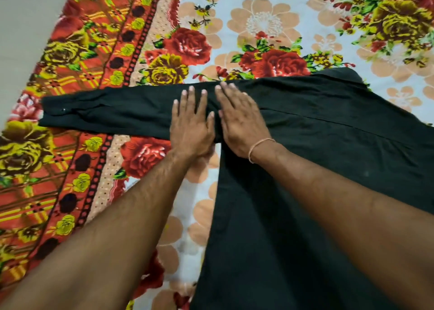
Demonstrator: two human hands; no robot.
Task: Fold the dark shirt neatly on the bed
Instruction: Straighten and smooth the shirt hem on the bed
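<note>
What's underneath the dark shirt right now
The dark shirt lies spread on the floral bedsheet, which shows all around it. Both the left hand and right hand press flat on top. Anything beneath the cloth is covered.

Shirt (305,168) flat on bed (270,23), body right, sleeve (105,110) stretched left. Left hand (191,124) on sleeve, right hand (242,122) just beside, on shoulder area.

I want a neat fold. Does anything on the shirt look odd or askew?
Nothing is damaged. The dark shirt lies flat; only its sleeve, stretched left, shows small wrinkles near the cuff.
</note>
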